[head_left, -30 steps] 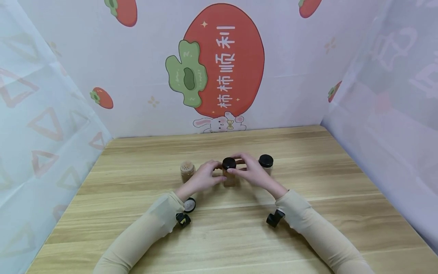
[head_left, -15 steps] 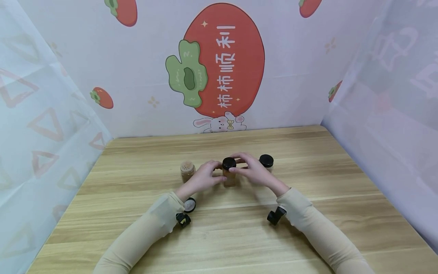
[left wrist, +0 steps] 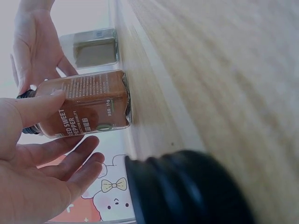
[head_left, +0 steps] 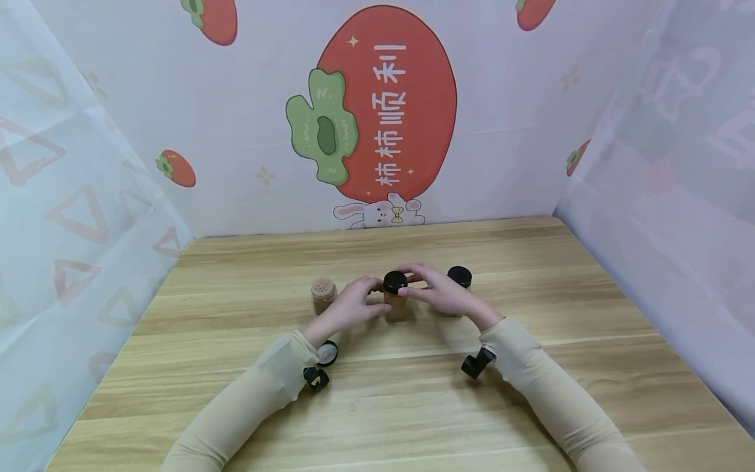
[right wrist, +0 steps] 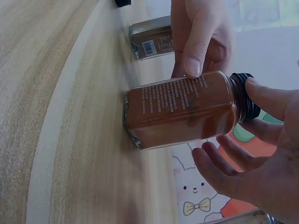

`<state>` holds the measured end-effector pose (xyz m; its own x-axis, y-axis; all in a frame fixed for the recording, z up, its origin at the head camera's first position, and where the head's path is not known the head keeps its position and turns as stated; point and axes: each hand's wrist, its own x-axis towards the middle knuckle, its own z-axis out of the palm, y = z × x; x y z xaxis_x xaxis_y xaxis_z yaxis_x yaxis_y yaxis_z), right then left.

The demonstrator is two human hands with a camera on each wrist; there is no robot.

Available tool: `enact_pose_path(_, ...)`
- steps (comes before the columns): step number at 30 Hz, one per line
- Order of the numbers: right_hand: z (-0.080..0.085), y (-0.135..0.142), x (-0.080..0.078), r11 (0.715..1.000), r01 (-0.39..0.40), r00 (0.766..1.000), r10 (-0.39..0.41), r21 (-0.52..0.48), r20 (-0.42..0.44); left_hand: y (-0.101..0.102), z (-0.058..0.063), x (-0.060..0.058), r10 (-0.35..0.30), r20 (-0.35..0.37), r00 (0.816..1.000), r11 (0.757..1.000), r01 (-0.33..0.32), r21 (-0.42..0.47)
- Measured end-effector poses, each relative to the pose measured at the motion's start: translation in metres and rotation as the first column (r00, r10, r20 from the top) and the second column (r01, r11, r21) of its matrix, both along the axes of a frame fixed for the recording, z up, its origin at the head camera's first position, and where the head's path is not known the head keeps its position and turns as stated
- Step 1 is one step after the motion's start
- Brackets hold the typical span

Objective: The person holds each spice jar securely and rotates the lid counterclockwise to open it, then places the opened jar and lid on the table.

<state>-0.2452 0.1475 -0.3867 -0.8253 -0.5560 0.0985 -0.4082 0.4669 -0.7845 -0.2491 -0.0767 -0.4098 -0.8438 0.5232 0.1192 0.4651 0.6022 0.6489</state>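
A glass spice jar of reddish-brown powder (left wrist: pixel 88 102), labelled "Red Sweet Pepper", stands upright on the table. Its ribbed black cap (right wrist: pixel 245 98) is on the neck. My left hand (head_left: pixel 352 307) holds the jar's body, thumb on the near face and fingers behind. From the right, my right hand (head_left: pixel 439 292) pinches the cap between thumb and index finger, its other fingers loosely bent beneath. Left of the hands stands an uncapped jar with a perforated shaker top (head_left: pixel 323 294). A loose black cap (head_left: pixel 327 354) lies inside-up beside my left wrist.
Another black-capped jar (head_left: pixel 459 278) stands just behind my right hand, partly hidden by it. Each wrist carries a small black camera; the right camera (head_left: pixel 474 366) hangs over the wooden table (head_left: pixel 389 406). A printed cloth backdrop (head_left: pixel 248 118) rises at the table's back.
My right wrist and forearm have shifted slightly right and away, and the right thumb has slid a little along the cap. The left hand and the jar stay in place.
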Motion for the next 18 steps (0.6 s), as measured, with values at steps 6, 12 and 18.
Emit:
enact_pose_path(6,-0.0015,0.0009,-0.0005,1.0,-0.003,1.0,0.003,0.001,0.01,-0.0001,-0.0006,0.0004,-0.006,-0.014,1.0,1.0,0.006,0.009)
enact_pose_path(12,-0.002,0.0005,0.0011,1.0,0.004,1.0,-0.004,-0.026,0.016,-0.0002,-0.0003,0.0009,-0.006,-0.013,1.0,1.0,0.006,0.006)
enact_pose_path(18,-0.004,-0.0029,0.0047,0.996,0.066,0.997,-0.068,-0.053,-0.026,-0.0007,-0.0007,0.0006,-0.007,-0.005,1.0,1.0,0.007,0.011)
